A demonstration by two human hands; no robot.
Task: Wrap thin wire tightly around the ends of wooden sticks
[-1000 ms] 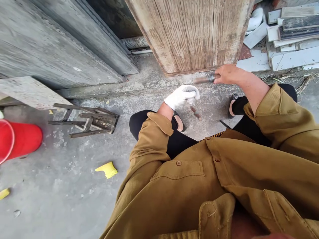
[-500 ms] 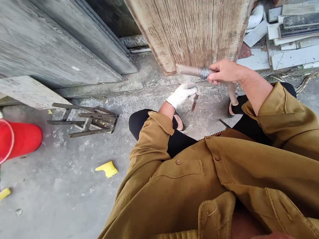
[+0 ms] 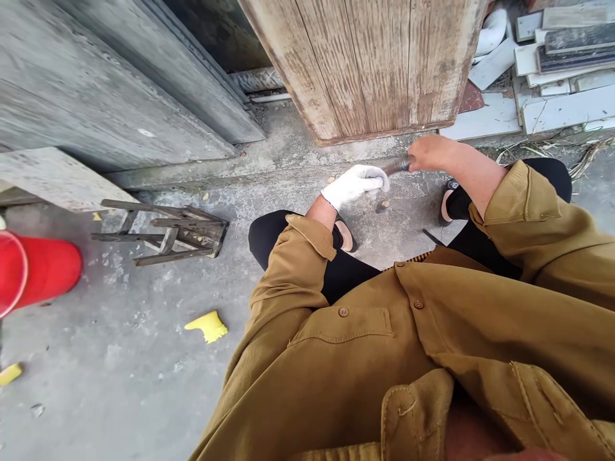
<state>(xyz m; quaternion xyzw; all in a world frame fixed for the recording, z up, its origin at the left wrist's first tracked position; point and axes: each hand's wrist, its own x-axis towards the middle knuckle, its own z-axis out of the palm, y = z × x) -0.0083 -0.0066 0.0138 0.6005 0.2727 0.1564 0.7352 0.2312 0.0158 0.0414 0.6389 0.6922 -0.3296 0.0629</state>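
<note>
Gripping a wire-wrapped stick [image 3: 398,166] just below the lower edge of the wooden door [image 3: 365,70], the bare right hand [image 3: 426,153] is closed tight, its far end aimed toward the left hand [image 3: 354,186]; the wire probably binds the wood against splitting. Gloved in white, the left hand is curled, also below the door, near its left corner, perhaps covered to spare the skin; whether it grips the brown stub [image 3: 383,207] showing just under it, I cannot tell. Farther below the door, two shoes [image 3: 344,237] stand apart, likely for balance, and hem in the floor between them. Right of the door, stacked white boards [image 3: 567,118] limit room on that side. Left of it lean grey planks [image 3: 120,96]; below and left are a tipped wooden stool [image 3: 179,223], a yellow scrap [image 3: 207,327] and a red bucket [image 3: 52,269], all well clear of the hands.
</note>
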